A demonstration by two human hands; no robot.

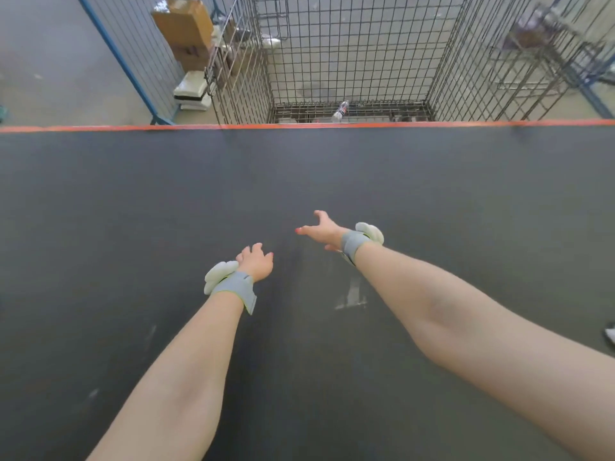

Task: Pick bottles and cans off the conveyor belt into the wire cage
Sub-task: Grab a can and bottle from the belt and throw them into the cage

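Bottle, clear plastic with a label, is out of my fingers: it sits tilted low inside the wire cage, near the cage's bottom and just past the belt's far edge, and I cannot tell whether it rests on anything. My right hand reaches further forward, its fingers spread and released, grasping nothing. My left hand is nearer to me and a little to the left, its fingers loosely curled, also holding nothing. Each wrist carries a grey strap with a white piece on it, the left strap and the right strap. Both arms hang over the dark conveyor belt, which has a pale scuff below my right wrist. An orange stripe runs along the belt's far edge, with the cage right behind it. Left of the cage stand a blue-framed fence and cardboard boxes
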